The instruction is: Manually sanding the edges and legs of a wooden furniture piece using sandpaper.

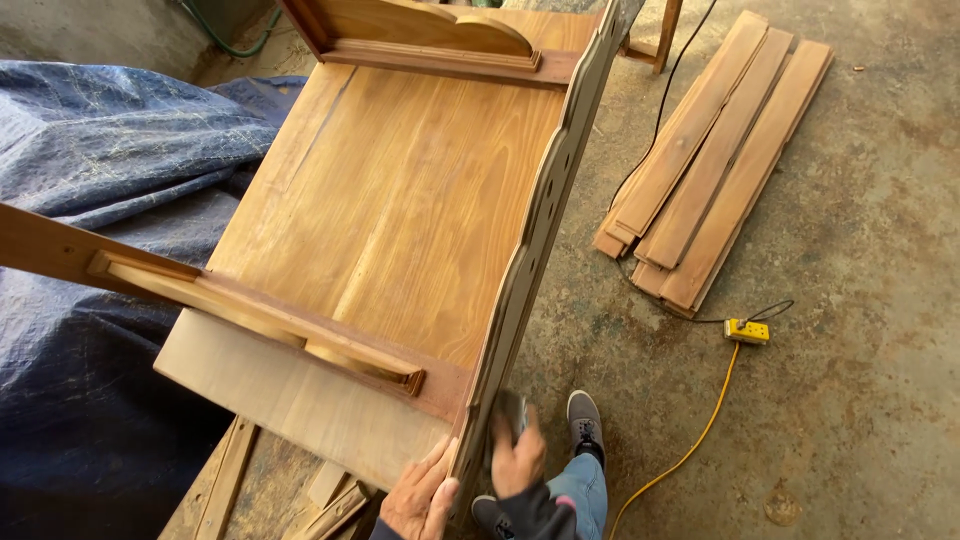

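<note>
A large wooden furniture piece [400, 200] lies on its side, its broad varnished panel facing up. A grey, wavy-edged side board [545, 210] stands along its right edge. My left hand [420, 495] rests flat on the panel's near corner, fingers spread, steadying it. My right hand [515, 455] presses a dark sanding pad [508, 410] against the lower part of the grey board's outer face. Below the hands I see my jeans and two grey shoes [585, 420] on the concrete floor.
A blue tarp [90, 150] covers a bulk at the left. Several wooden planks [715, 160] are stacked on the floor at the right. A yellow socket block [747, 330] with a yellow cable and a black cord lies near them. Wood offcuts [330, 500] lie under the panel.
</note>
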